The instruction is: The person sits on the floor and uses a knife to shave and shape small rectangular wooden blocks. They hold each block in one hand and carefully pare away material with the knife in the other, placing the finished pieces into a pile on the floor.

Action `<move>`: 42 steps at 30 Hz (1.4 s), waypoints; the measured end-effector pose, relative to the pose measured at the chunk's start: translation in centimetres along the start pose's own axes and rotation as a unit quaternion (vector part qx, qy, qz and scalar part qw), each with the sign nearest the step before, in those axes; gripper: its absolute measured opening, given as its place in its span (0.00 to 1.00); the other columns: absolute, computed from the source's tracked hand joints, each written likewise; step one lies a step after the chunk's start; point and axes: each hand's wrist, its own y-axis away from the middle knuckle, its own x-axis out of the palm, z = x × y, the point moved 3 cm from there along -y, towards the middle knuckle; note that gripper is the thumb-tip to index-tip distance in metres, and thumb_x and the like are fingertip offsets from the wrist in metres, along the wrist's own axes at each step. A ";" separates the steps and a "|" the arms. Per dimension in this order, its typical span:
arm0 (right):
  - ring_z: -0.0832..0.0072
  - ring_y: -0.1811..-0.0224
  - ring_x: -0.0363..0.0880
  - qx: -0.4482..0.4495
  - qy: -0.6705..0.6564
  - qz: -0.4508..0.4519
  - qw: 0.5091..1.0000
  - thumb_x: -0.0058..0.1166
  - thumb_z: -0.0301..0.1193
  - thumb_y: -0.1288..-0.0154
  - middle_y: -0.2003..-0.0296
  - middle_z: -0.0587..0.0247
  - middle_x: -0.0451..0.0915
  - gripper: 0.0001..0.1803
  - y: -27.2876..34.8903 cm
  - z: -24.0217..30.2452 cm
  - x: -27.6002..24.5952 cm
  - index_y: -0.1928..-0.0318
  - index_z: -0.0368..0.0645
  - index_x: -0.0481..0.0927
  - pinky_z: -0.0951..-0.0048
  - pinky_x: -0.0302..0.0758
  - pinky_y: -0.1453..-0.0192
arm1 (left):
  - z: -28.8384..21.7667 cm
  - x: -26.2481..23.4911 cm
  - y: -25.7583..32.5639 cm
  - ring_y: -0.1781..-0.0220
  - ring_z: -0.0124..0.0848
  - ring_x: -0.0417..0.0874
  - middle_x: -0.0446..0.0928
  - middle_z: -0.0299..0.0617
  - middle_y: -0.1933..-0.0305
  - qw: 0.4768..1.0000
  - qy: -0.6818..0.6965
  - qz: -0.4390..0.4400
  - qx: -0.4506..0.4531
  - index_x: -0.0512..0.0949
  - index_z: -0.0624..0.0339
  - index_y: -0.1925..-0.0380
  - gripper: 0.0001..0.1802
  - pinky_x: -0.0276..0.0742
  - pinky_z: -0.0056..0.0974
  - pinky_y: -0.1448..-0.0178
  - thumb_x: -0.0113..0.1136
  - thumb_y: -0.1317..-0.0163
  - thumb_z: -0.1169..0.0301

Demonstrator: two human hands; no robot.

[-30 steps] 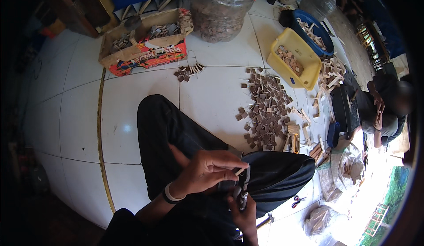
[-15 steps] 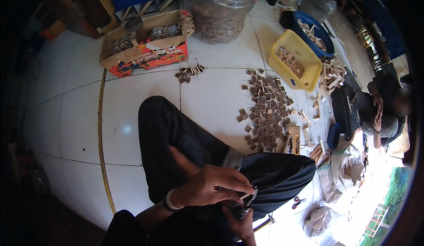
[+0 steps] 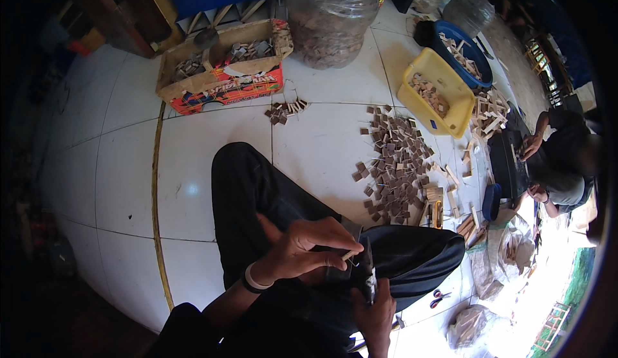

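Over my lap my left hand (image 3: 308, 250) pinches a small pale wooden piece (image 3: 348, 255) between thumb and fingertips. A short thin wire seems to stick out of its end. My right hand (image 3: 376, 313) grips a dark plier-like tool (image 3: 369, 271), its head pointing up just beside the wooden piece. Whether the tool touches the wire I cannot tell. On the floor ahead lies a spread heap of small brown square pieces (image 3: 396, 165), many with thin pale wires or sticks. A smaller cluster of similar pieces (image 3: 283, 111) lies farther left.
A cardboard box (image 3: 225, 88) with grey and wooden bits stands far left, near a big plastic sack (image 3: 331, 23). At right are a yellow bin (image 3: 460, 113), a blue basin (image 3: 486, 68), wood offcuts (image 3: 489, 117), a yellow cutter (image 3: 438, 213) and scissors (image 3: 439, 299). Another person (image 3: 560, 165) sits far right.
My hands have come apart; the tool now stands upright in my right hand, and my left hand holds the wooden piece beside it. The other person's hands have separated.
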 end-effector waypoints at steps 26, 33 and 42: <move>0.60 0.42 0.85 0.178 -0.487 0.000 0.855 0.59 0.25 0.27 0.46 0.50 0.84 0.36 0.9 -4.4 -1.3 0.22 0.41 0.63 0.59 0.81 0.37 | 22.5 -2.9 -8.9 0.48 0.56 0.79 0.79 0.53 0.55 0.857 -0.500 -0.112 -0.048 0.73 0.61 0.41 0.28 0.75 0.54 0.43 0.71 0.42 0.77; 0.65 0.38 0.82 0.070 -0.471 0.035 0.879 0.54 0.20 0.23 0.40 0.51 0.80 0.43 0.2 -2.9 -1.7 0.15 0.42 0.47 0.63 0.77 0.33 | 11.6 -3.4 -8.1 0.54 0.36 0.84 0.78 0.45 0.55 0.935 -0.316 -0.158 -0.020 0.80 0.62 0.44 0.25 0.83 0.38 0.46 0.70 0.43 0.85; 0.54 0.39 0.81 -0.130 -0.259 0.029 0.957 0.54 0.11 0.33 0.42 0.44 0.78 0.41 -3.0 1.7 -3.9 0.20 0.38 0.60 0.62 0.75 0.34 | -1.0 0.5 -5.9 0.52 0.23 0.84 0.83 0.41 0.50 0.986 -0.048 -0.142 -0.071 0.81 0.69 0.45 0.21 0.82 0.32 0.42 0.74 0.38 0.84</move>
